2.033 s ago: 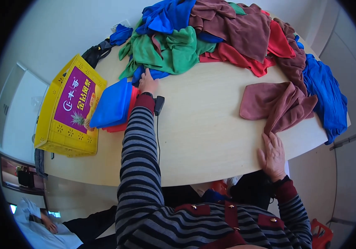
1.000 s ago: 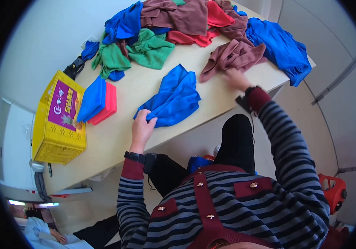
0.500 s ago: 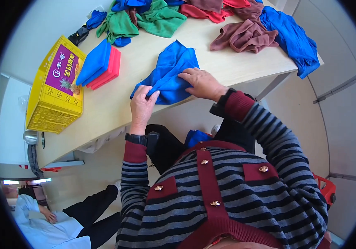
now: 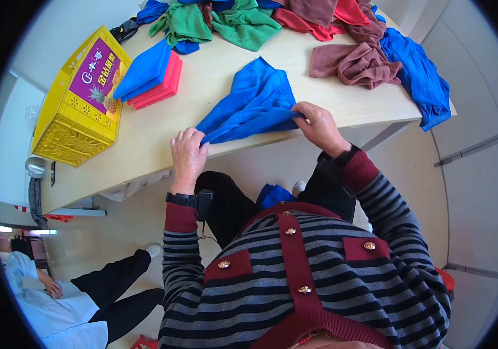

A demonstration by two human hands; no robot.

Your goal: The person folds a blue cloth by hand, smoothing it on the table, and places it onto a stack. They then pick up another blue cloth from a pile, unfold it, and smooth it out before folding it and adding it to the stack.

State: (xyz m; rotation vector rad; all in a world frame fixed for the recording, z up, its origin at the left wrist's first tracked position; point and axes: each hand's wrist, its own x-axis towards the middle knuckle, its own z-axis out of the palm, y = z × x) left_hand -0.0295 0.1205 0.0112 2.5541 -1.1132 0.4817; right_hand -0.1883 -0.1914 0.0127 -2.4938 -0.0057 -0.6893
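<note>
A blue cloth point(image 4: 256, 102) lies rumpled at the near edge of the pale table point(image 4: 220, 64). My left hand point(image 4: 188, 152) pinches its near left corner, while my right hand point(image 4: 320, 126) grips the near right corner. Between the two hands the near edge runs fairly straight, with creases along it. The far part rests on the tabletop and narrows toward a raised point. To the left of the cloth sits a neat stack of folded cloths, a blue one point(image 4: 144, 70) on top of red ones point(image 4: 165, 87).
A yellow plastic crate point(image 4: 77, 134) stands at the table's left. Along the far side lie loose green cloths point(image 4: 246, 26), brown cloths point(image 4: 353, 64) and a blue cloth point(image 4: 417, 78) hanging over the right edge. A seated person point(image 4: 57, 296) is at the lower left.
My hands have moved apart, the right one going right and slightly down. The blue cloth's near edge is now stretched between them. The whole view has shifted a little.
</note>
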